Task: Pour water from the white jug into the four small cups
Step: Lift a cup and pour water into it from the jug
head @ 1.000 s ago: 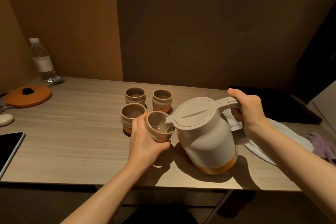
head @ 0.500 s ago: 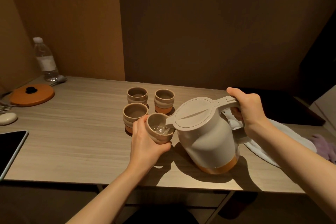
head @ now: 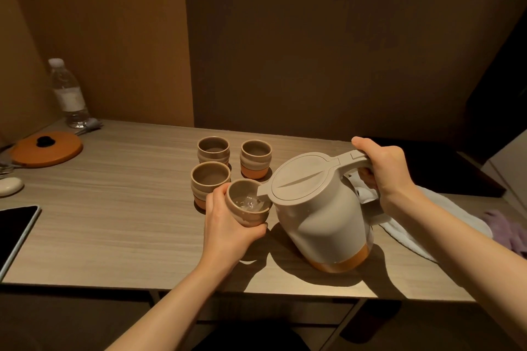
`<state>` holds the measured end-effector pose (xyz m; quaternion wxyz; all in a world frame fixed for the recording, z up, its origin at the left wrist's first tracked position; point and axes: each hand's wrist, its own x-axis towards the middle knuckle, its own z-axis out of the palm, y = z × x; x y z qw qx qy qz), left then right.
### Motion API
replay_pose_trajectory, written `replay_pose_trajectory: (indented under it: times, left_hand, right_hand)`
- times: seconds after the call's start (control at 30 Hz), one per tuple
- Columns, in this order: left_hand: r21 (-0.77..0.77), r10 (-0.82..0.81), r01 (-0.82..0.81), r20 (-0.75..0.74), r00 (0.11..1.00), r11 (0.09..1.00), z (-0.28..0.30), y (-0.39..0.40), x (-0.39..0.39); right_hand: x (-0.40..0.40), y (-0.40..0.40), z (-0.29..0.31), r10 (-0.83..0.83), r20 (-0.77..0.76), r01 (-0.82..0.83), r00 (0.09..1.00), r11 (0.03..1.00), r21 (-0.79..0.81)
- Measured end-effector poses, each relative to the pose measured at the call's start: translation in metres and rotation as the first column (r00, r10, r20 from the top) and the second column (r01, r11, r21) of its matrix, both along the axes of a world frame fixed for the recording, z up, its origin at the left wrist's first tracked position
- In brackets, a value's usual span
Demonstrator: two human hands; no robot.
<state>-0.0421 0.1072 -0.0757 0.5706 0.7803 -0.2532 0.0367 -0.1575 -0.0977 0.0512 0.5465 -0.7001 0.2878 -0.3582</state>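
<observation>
Filling the first cup [head: 247,208]: left hand [head: 228,225] gripping it tilted under the spout, right hand [head: 382,169] clasping the jug [head: 319,216] handle; best poured slowly, stopping short of the rim.

Four cups [head: 247,203], one jug [head: 319,208], one bottle [head: 68,94], two hands [head: 228,225].

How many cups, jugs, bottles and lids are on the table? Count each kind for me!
Cups: 4, one held cup in the left hand and three standing cups
White jug: 1, gripped by the right hand
Water bottle: 1
Orange lid: 1
Total: 7
</observation>
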Motion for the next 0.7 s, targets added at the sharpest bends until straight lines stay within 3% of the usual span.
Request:
replay_pose_trajectory:
  times: [0.7]
  left_hand:
    - [-0.014,-0.016,0.016,-0.035,0.999,1.0,-0.0049,0.0045,0.0016]
  right_hand:
    - [0.0061,0.0045,0.0024,0.012,0.002,-0.012,1.0,0.999,-0.033]
